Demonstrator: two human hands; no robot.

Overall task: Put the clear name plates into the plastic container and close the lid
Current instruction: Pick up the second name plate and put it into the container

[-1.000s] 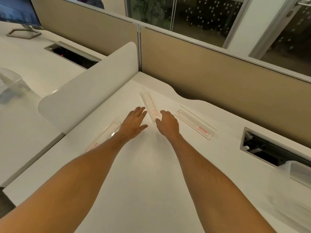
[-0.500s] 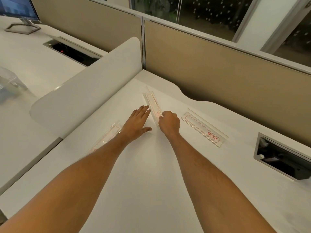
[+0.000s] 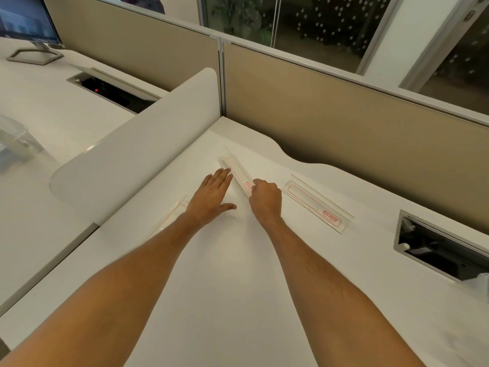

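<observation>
Three clear name plates with red print lie on the white desk. The middle name plate has its near end tilted up, with my right hand shut on that end. My left hand lies flat and open on the desk just left of it, fingertips touching its side. The right name plate rests flat to the right of my right hand. The left name plate is partly hidden under my left forearm. A clear plastic container stands on the neighbouring desk at the far left edge.
A white curved divider separates the two desks. Beige partition panels close off the back. An open cable tray sits in the desk at right, another cable tray at left. A monitor stands at the far left.
My right hand has curled from flat into a grip on the middle name plate's near end and lifted that end slightly. My left hand has stayed flat beside it.
</observation>
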